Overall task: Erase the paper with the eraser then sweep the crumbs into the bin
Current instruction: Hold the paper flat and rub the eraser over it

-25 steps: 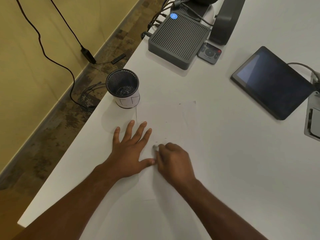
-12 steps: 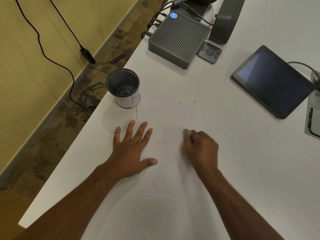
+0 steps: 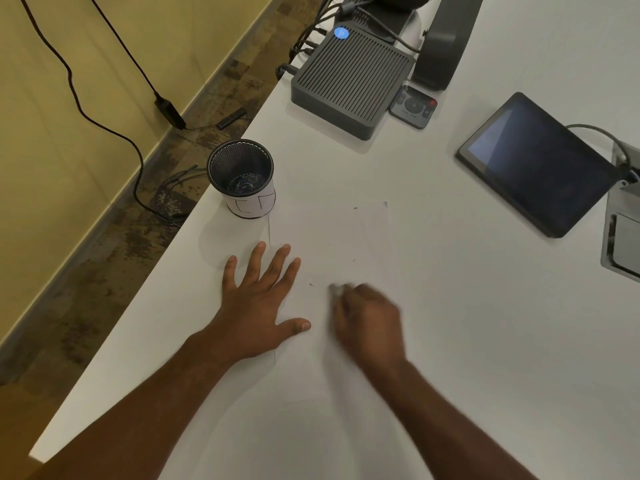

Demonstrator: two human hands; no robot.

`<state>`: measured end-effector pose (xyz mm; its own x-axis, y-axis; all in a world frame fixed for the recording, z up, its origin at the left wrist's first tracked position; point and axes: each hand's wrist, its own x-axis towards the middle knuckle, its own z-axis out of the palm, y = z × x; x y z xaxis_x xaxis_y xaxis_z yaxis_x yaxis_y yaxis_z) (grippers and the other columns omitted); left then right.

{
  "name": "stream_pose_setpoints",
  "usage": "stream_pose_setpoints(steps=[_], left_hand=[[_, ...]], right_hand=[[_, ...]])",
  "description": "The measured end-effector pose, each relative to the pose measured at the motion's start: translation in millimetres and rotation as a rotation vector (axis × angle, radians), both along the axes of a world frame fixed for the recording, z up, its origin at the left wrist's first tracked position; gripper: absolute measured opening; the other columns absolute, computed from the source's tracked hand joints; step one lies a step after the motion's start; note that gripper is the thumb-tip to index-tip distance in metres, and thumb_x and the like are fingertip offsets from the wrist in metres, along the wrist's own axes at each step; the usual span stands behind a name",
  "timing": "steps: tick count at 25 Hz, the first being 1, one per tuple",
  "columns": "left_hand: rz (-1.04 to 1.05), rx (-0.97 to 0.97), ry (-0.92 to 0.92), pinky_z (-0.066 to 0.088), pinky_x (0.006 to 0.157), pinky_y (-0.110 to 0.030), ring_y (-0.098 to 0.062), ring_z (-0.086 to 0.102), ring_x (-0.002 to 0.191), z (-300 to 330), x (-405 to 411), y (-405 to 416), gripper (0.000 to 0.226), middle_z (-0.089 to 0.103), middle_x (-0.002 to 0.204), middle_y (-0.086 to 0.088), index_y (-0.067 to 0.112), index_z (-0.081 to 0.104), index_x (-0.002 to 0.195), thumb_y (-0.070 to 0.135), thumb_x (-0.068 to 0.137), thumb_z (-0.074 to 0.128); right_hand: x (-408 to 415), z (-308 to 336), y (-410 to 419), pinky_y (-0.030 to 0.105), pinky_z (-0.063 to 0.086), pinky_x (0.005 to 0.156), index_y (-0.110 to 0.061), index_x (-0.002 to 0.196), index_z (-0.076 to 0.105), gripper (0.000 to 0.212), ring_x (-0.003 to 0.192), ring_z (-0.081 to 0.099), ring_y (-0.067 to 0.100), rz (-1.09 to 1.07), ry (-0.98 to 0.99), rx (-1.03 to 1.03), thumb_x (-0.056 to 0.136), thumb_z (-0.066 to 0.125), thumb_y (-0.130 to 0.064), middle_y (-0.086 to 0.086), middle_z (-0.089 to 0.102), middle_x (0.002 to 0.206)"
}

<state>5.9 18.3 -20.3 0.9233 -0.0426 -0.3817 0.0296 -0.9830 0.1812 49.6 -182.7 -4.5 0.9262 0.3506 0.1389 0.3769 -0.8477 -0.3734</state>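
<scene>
White table (image 3: pixel 467 306) carries the work. On it the right hand (image 3: pixel 367 317), blurred, pinches the eraser (image 3: pixel 335 289) against the paper (image 3: pixel 332 237), back near the left hand after reaching the sheet's right side half a second ago, so rubbing goes on. That left hand (image 3: pixel 256 303) stays flat, fingers spread, pinning the sheet's left edge. Dark crumbs (image 3: pixel 311 285) lie between them; the bin (image 3: pixel 242 178) waits just beyond, sweeping not begun.
</scene>
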Motion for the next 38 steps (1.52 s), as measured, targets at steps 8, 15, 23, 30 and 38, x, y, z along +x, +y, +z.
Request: stream_pose_setpoints(steps=[8,15,23,30,38], left_hand=[[0.005,-0.015,-0.007,-0.019,0.114,-0.060,-0.022,-0.040,0.143,1.4,-0.4,-0.5,0.100,-0.034,0.160,0.010,0.034,-0.016,0.155,0.088,0.079,0.019],[0.003,-0.005,-0.004,-0.019,0.114,-0.060,-0.022,-0.040,0.143,1.4,-0.3,-0.7,0.099,-0.033,0.160,0.010,0.034,-0.018,0.154,0.087,0.081,0.022],[-0.003,-0.003,-0.003,-0.017,0.115,-0.062,-0.024,-0.037,0.144,-0.2,-0.7,-0.3,0.099,-0.032,0.161,0.008,0.034,-0.017,0.155,0.088,0.081,0.022],[-0.015,0.008,0.005,-0.016,0.115,-0.062,-0.024,-0.040,0.143,0.6,0.1,0.0,0.099,-0.035,0.160,0.008,0.034,-0.022,0.153,0.088,0.081,0.019],[-0.016,0.006,-0.023,-0.014,0.115,-0.063,-0.025,-0.034,0.146,-2.0,-0.4,-0.1,0.100,-0.027,0.163,0.007,0.034,-0.013,0.156,0.090,0.077,0.010]], right_hand=[[14.9,2.0,-7.7,0.028,0.030,0.047,-0.013,0.060,0.055,0.034,0.050,0.051,0.026,-0.039,-0.012,-0.016,0.092,0.060,-0.023,0.004,0.050,0.056],[32.0,5.3,-16.1,0.030,0.034,0.047,-0.013,0.061,0.058,0.032,0.051,0.053,0.028,-0.110,-0.029,-0.024,0.092,0.060,-0.024,0.003,0.050,0.057],[45.8,6.3,-13.0,0.028,0.031,0.047,-0.013,0.060,0.055,0.033,0.051,0.053,0.028,-0.125,-0.036,-0.036,0.091,0.061,-0.022,0.003,0.050,0.056],[57.1,2.4,-7.2,0.027,0.033,0.046,-0.015,0.059,0.052,0.035,0.048,0.050,0.027,-0.174,-0.055,0.008,0.091,0.061,-0.023,0.003,0.048,0.054],[63.0,3.0,-7.9,0.029,0.036,0.046,-0.013,0.059,0.055,0.036,0.050,0.054,0.029,-0.134,-0.055,-0.014,0.093,0.057,-0.027,0.004,0.051,0.055]])
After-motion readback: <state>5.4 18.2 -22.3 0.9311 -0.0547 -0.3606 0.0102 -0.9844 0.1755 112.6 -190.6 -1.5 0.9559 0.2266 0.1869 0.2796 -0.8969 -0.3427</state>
